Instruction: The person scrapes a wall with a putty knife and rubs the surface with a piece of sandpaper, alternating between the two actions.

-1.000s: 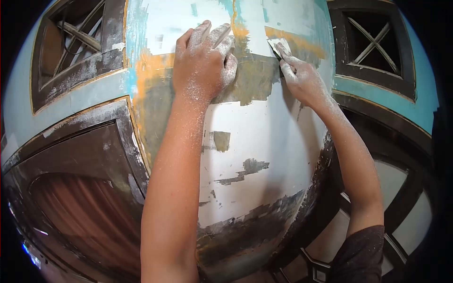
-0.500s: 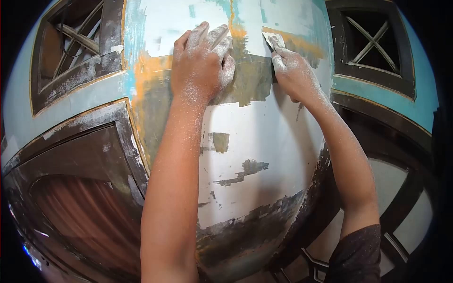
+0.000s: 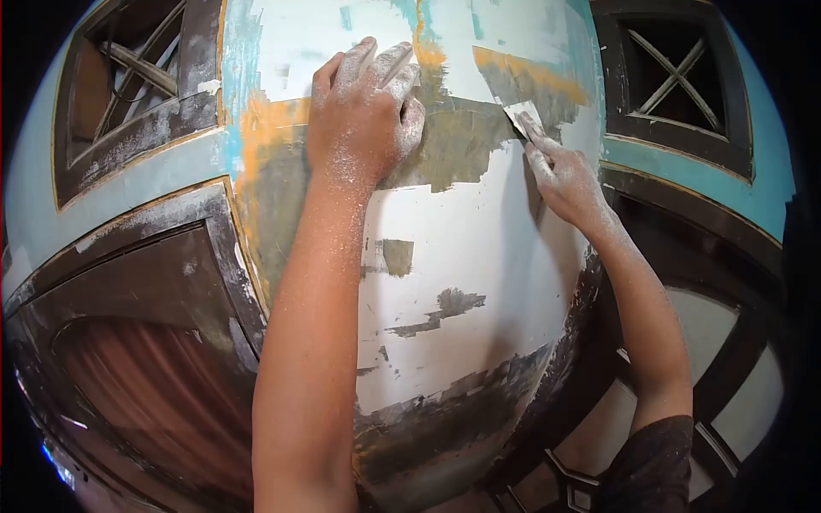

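Ahead of me is a wall point(image 3: 453, 231) with white coating, bare grey patches and orange and turquoise paint remnants. My left hand point(image 3: 363, 111), dusted white, rests against its upper part with the fingers stretched out; the thumb lies bent at the side. To the right, my right hand point(image 3: 560, 171) is closed round a scraper point(image 3: 523, 118). The scraper's flat blade touches the wall at the lower edge of a grey and orange patch point(image 3: 539, 81). Its handle is mostly hidden in the fingers, which are also covered in white dust.
Dark wooden frames with crossed bars stand at upper left point(image 3: 141, 68) and upper right point(image 3: 676, 77). Below left is a dark door point(image 3: 137, 274) with a reddish curtain behind its pane. Pale panels point(image 3: 599, 427) in dark framing lie at lower right.
My right hand and the scraper have moved down and to the right along the wall, uncovering the orange and grey patch's left edge. My left hand has stayed nearly in place.
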`<state>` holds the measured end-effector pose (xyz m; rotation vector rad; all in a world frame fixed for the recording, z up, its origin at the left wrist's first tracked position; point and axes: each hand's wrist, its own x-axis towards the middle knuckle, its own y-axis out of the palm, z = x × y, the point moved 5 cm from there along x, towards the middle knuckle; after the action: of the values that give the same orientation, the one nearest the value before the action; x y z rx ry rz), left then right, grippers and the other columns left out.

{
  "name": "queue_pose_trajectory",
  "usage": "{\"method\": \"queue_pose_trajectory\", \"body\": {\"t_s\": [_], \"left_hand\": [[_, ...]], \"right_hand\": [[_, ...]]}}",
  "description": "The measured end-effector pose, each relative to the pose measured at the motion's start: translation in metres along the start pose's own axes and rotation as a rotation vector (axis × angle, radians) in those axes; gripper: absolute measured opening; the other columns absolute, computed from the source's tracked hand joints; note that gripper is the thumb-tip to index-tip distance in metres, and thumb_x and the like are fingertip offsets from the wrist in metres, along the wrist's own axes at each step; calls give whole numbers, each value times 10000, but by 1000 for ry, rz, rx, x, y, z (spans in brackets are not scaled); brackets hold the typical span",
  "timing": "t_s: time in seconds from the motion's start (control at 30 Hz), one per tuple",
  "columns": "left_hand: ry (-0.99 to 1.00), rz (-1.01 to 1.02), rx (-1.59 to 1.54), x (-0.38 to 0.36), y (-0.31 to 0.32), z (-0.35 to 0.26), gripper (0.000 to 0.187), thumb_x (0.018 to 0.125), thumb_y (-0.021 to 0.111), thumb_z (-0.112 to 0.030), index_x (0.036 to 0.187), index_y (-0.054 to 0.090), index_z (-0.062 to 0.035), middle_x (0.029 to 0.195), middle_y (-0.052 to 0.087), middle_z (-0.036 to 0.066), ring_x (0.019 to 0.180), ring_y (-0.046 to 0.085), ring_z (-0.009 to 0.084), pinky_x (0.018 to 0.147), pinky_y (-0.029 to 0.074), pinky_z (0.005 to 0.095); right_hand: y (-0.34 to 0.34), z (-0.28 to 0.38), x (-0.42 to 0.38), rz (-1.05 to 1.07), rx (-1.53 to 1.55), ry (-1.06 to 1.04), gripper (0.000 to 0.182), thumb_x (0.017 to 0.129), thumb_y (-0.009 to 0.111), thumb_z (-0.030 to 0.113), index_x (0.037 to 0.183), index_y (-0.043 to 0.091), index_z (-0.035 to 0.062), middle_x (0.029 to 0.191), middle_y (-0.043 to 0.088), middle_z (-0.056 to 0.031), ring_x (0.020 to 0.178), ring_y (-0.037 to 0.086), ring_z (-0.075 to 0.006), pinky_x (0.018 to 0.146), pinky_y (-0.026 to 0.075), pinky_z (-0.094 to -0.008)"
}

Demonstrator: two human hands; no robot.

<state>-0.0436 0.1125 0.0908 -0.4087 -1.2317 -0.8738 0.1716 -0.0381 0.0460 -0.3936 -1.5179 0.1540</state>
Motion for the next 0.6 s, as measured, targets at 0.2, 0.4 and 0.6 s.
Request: {"method": "queue_pose_trajectory", "body": {"t_s": [0.2,0.4,0.6], "left_hand": [[-2,28,27,0,-1,0,389,927,643,-275,1308,712,-254,1469,598,-80,1417,478,196,1206,323,395],[-9,20,20,0,0,0,387,935,625,-257,1312,711,-255,1467,601,-79,1417,478,190,1207,329,397],[-1,39,45,0,0,-1,389,928,637,-258,1310,711,-250,1458,607,-75,1416,480,194,1201,338,406]], "right_hand": [[-1,0,19,102,-98,68,420,1015,514,257,1405,621,142,867,696,-270,839,675,-476,812,529,-534],[-4,-1,14,100,-115,9,459,1032,522,242,1488,548,195,980,688,-286,832,668,-474,803,528,-468],[-9,15,27,87,-98,48,446,1030,521,247,1471,570,207,881,674,-293,777,668,-458,768,524,-482]]}}
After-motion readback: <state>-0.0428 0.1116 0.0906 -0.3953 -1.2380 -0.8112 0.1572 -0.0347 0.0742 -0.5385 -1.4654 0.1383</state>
